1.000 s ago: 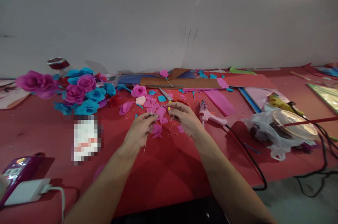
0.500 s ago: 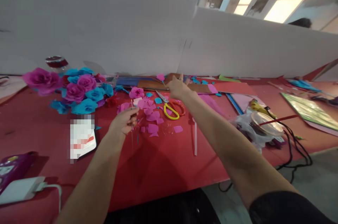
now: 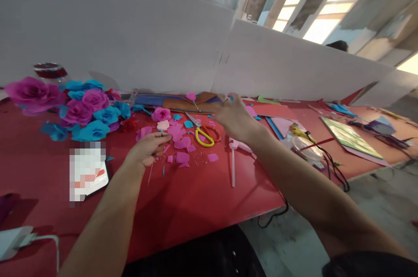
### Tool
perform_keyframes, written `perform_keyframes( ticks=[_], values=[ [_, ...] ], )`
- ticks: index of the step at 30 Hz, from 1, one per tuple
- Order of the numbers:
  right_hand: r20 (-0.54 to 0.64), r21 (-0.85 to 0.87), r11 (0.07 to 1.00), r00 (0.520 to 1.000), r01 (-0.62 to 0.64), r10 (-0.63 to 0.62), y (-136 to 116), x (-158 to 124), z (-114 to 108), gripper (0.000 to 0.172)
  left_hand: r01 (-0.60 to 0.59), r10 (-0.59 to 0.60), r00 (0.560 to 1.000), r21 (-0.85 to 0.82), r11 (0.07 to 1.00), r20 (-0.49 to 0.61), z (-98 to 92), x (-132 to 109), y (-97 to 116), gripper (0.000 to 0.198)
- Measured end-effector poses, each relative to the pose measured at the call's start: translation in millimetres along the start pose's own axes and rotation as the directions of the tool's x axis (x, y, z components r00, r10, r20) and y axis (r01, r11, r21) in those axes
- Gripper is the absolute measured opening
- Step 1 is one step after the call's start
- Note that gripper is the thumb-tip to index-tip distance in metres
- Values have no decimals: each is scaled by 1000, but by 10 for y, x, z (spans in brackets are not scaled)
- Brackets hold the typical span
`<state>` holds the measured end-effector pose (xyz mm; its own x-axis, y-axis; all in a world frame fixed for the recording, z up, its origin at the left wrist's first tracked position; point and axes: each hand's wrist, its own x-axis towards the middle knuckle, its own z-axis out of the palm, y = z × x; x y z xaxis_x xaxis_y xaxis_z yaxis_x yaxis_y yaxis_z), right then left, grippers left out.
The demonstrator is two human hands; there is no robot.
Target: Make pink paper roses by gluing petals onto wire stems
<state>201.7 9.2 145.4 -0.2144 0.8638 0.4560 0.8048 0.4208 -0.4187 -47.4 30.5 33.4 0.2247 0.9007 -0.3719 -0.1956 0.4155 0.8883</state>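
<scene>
My left hand (image 3: 148,148) is closed in a pinch on a thin wire (image 3: 150,174), which sticks out below the fingers. My right hand (image 3: 235,118) is over the brown sheet (image 3: 189,105) near the partition, its fingers bent and somewhat blurred; what they hold, if anything, I cannot make out. Between the hands lie scissors (image 3: 205,137) with yellow and orange handles. Pink paper petals (image 3: 182,144) are scattered beside my left hand. A pink paper flower (image 3: 161,114) rests just beyond it. Below my right wrist lies a pink glue gun (image 3: 241,144).
Finished-looking pink and blue paper flowers (image 3: 94,116) are bunched at the left, before a jar (image 3: 50,71). A phone (image 3: 94,177) and a white charger (image 3: 16,242) lie nearer. At right are a round container (image 3: 307,148), black cords (image 3: 336,177) and a green-yellow packet (image 3: 351,137).
My right hand has drawn back slightly, its wrist bent and fingers curled instead of stretched forward. The wire in my left hand now tilts. The view has swung to the right.
</scene>
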Motion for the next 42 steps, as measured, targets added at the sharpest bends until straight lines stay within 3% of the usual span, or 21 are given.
perform_keyframes(
  ticks=[1, 2, 5, 8, 11, 15, 20, 24, 26, 29, 32, 37, 42],
  values=[
    [3, -77, 997, 1000, -14, 15, 47, -179, -29, 8, -9, 9, 1000, 28, 1000, 12, 0, -12, 2, 17],
    [-12, -17, 997, 997, -81, 81, 115, -367, -53, 10, -17, 15, 999, 59, 998, 28, 13, -26, -1, 17],
    [-32, -106, 969, 975, -224, 222, 433, -922, -53, 35, -4, -18, 993, 183, 983, 120, 157, -88, -75, 13],
    [91, -373, 892, 947, -255, 309, 811, -1328, 102, 48, -16, -78, 976, 429, 903, 202, 420, -147, -264, 8],
    [90, -522, 804, 920, -283, 382, 1087, -1475, 333, 56, -89, -61, 974, 620, 780, 217, 633, -143, -500, 6],
    [105, -566, 766, 895, -305, 433, 1230, -1417, 522, 54, -110, -56, 980, 754, 648, 191, 681, -52, -711, 7],
    [35, -443, 810, 896, -384, 443, 1181, -1472, 442, 48, -158, 5, 981, 780, 606, 195, 641, 26, -772, 5],
    [25, -118, 900, 905, -420, 425, 912, -1685, 261, 29, -149, -2, 983, 792, 592, 186, 654, 37, -775, 4],
    [95, 25, 917, 914, -398, 395, 704, -1796, 199, 20, -147, -14, 981, 797, 586, 192, 657, 35, -773, 4],
    [290, 191, 858, 863, -476, 414, 410, -1918, 189, 17, -153, -11, 981, 805, 573, 194, 657, 31, -766, 5],
    [394, 246, 841, 842, -482, 367, 253, -1961, 256, 19, -154, 0, 982, 805, 573, 188, 661, 30, -761, 5],
    [433, 223, 826, 812, -517, 391, 276, -1950, 386, 23, -151, 0, 983, 800, 581, 185, 663, 28, -751, 5],
    [432, 253, 848, 838, -466, 333, 351, -1945, 430, 30, -157, -78, 970, 843, 514, 228, 648, 18, -716, 13]
  ],
)
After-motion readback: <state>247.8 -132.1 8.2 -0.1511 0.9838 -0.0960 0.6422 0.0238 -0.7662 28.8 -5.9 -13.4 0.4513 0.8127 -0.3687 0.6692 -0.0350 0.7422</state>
